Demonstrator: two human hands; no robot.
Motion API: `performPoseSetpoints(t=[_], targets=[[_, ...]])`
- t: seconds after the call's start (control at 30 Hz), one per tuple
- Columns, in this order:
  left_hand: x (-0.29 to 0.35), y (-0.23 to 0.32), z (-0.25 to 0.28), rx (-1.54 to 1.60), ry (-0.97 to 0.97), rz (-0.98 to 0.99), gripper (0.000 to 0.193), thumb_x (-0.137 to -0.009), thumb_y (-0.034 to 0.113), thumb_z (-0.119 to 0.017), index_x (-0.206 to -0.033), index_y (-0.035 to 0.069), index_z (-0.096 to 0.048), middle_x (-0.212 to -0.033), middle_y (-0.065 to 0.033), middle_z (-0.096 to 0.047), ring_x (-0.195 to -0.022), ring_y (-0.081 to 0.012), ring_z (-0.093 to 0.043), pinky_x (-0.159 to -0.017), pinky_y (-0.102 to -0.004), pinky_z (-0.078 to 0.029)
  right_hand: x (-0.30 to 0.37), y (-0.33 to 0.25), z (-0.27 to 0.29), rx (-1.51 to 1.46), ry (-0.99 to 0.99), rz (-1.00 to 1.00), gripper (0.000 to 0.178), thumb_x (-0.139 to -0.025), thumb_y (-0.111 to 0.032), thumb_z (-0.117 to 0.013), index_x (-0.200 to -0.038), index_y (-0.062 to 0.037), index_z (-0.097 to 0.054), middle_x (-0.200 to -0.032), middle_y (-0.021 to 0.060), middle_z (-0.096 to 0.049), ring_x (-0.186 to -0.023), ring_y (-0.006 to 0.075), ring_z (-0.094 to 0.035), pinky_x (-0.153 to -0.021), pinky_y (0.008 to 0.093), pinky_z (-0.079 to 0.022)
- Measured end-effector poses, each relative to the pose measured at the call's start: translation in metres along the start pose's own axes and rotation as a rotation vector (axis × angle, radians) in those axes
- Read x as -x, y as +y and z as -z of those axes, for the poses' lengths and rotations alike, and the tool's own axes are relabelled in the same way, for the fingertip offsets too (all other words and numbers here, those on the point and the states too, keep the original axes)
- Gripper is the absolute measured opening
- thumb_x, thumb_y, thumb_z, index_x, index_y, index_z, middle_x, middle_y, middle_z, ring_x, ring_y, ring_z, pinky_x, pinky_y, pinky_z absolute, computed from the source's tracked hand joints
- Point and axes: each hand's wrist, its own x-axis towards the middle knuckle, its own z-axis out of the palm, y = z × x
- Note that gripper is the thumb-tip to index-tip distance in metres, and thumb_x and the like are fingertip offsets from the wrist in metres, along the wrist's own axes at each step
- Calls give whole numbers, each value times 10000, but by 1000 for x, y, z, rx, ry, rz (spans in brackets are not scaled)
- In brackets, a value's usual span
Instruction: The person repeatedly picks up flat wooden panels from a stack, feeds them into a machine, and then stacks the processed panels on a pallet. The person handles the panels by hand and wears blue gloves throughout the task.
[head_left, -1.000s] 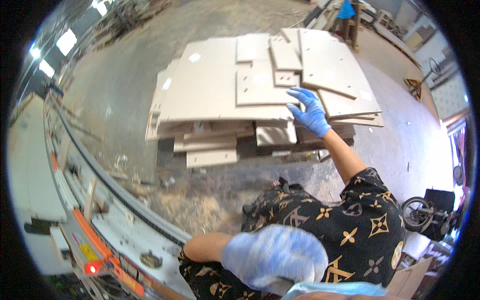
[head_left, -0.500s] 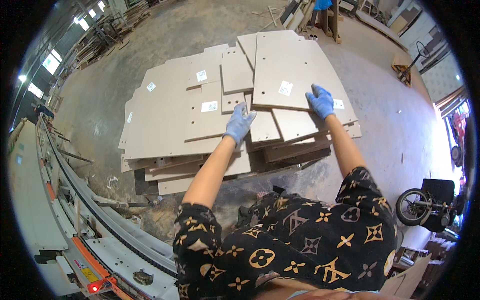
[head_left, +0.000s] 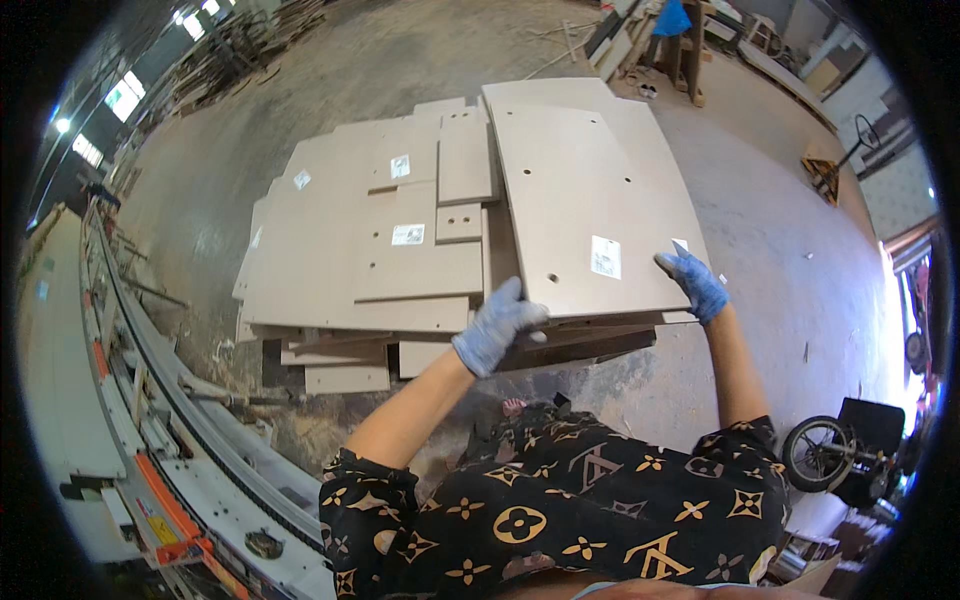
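Observation:
A beige wooden panel (head_left: 580, 220) with several drilled holes and a white label lies over the right part of a stack. At its near right corner, my gloved right hand (head_left: 694, 284) grips the edge, fingers over the top face. My gloved left hand (head_left: 497, 328) is at the near left corner, thumb raised and fingers apart, fingertips against or just by the edge. To the left lie more labelled panels (head_left: 300, 240), overlapping in layers. A narrow panel (head_left: 466, 165) and a small two-holed piece (head_left: 459, 222) sit beside the big one. Undersides of the panels are hidden.
A long machine with a rail (head_left: 150, 340) and orange parts runs along the left. A wheeled vehicle (head_left: 822, 453) stands at the right, with a yellow pallet jack (head_left: 822, 178) farther back. Boards (head_left: 625, 50) lean at the far side.
The large right panel has shifted toward me and right, covering smaller pieces near its front edge. My right hand moved right and nearer; my left hand came nearer, to the panel's corner.

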Motion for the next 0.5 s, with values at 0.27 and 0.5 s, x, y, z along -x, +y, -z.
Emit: performPoseSetpoints(t=[0.27, 0.5], targets=[[85, -37, 5, -575, 75, -400, 673, -829, 195, -674, -1376, -33, -355, -1233, -219, -554, -1145, -299, -548, -979, -370, -434, 27, -70, -67, 449, -419, 175, 869, -695, -393, -742, -1384, 6, -396, -1020, 63, -598, -796, 100, -535, -608, 215, -432], [213, -65, 137, 353, 652, -628, 389, -970, 185, -415, -1283, -44, -442, -1231, -181, -538, -1080, -274, -572, -947, -391, -477, -54, -112, -254, 664, -1065, 489, 599, -816, -263, -706, -1323, -30, -489, -992, 108, -658, -846, 149, -600, -749, 286, -502]])
